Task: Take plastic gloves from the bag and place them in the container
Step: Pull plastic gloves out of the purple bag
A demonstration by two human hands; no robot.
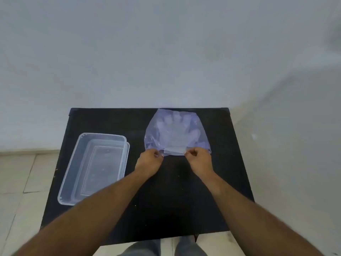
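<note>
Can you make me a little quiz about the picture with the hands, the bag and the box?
1. True or false: the clear container already has gloves in it.
2. Which side of the bag are the left hand and the right hand pinching: A) the far edge, B) the near edge, C) the middle?
3. Fill in: the container lies to the ____ of the bag on the black table.

Key
1. False. It looks empty, and the gloves show through the bag.
2. B. Both hands pinch the near edge, the one closest to the person.
3. Left.
</note>
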